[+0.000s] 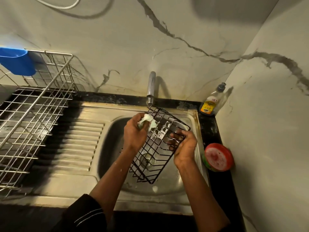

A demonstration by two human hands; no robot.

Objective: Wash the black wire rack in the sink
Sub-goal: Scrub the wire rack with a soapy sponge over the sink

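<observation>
– Looking from the nearest edge outward, what do the hands have?

– A dark sleeve (85, 213) covers the left arm. The left hand (133, 131) is clenched round a foamy, pale green sponge (148, 122), pressed against the black wire rack (155, 153). The right hand (185, 146) grips the rack's right rim, fingers hooked through the wires.

– And where is the rack?

– Held over the basin of the steel sink (168, 190), tilted, its near corner low and its far end raised towards the tap (151, 87). It is a long, box-shaped basket of thin black wires, with suds clinging among the bars at the upper end.

– What lies beside the sink?

– Its ribbed draining board (80, 144) is to the left. To the right, on the black surface (210, 131), a round red-topped tub (218, 157) stands against the wall.

– Further back?

– A pump bottle (210, 102) of yellow liquid sits in the corner just beyond the sink's rim. Far left, a large silver wire dish rack (33, 114) stands on the surface, with a blue plastic tub (16, 61) hung on its back edge. Behind everything rises a pale marble-veined wall (184, 30).
</observation>
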